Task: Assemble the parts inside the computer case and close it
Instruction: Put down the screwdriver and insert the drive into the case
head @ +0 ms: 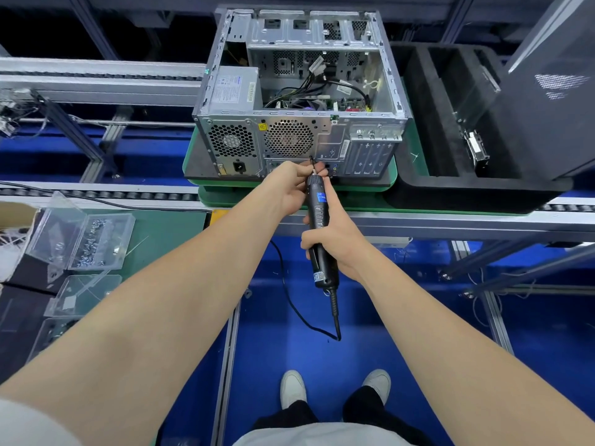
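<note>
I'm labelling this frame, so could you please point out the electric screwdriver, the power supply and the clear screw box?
electric screwdriver (315,215): head view, on its ribbed black grip.
power supply (232,89): head view, on its labelled face.
clear screw box (96,239): head view, on the tray holding screws.

Black foam tray (415,180), blue floor (402,317)

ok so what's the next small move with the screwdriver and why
Probably press the bit squarely into the rear panel. The right hand grips the electric screwdriver, the left hand pinches near its tip, and the tip sits at the computer case back, just below the fan grille.
</note>
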Tool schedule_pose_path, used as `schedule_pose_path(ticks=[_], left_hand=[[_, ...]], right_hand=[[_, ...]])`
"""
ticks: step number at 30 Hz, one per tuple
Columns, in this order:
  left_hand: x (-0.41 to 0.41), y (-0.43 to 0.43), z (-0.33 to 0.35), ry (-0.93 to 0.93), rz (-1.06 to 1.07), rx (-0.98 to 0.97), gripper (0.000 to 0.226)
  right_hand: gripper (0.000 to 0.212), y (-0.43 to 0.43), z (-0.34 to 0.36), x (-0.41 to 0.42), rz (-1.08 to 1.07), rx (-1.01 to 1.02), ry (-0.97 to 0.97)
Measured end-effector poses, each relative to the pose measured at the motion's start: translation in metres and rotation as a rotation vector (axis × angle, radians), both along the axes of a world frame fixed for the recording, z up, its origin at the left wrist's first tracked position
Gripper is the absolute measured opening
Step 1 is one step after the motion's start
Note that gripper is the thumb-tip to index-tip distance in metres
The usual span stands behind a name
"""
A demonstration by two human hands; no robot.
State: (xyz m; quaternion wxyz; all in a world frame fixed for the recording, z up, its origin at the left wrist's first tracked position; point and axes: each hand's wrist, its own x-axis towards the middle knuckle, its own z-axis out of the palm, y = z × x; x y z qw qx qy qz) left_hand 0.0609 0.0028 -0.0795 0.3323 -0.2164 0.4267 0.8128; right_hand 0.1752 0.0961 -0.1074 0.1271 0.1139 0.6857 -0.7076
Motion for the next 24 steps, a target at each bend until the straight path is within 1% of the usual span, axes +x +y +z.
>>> schedule_pose_path(ticks=[3,7,10,15,19,24], left_hand=[[0.000,-0.001,-0.002,0.019,-0.010,-0.009,0.036],[0.001,-0.002,-0.002,0.014,0.046,0.083,0.035],[0.001,-0.002,-0.001,0.008,0.065,0.110,0.032],[0.002,0.000,0.000,0.009,0.044,0.081,0.029],[0.003,-0.002,0.002,0.009,0.054,0.066,0.036],[0.002,-0.003,0.001,0.014,0.013,0.020,0.036]], right_hand=[[0.130,-0.003,-0.003,0.000,-0.013,-0.025,0.000],[0.134,-0.004,-0.002,-0.004,-0.010,0.000,0.002],[0.136,-0.006,0.001,-0.005,-0.011,0.029,0.012],[0.136,-0.007,0.003,-0.005,-0.025,0.058,0.006],[0.135,-0.011,0.004,-0.006,-0.031,0.032,0.009],[0.133,-0.012,0.003,-0.006,-0.046,-0.017,0.011]])
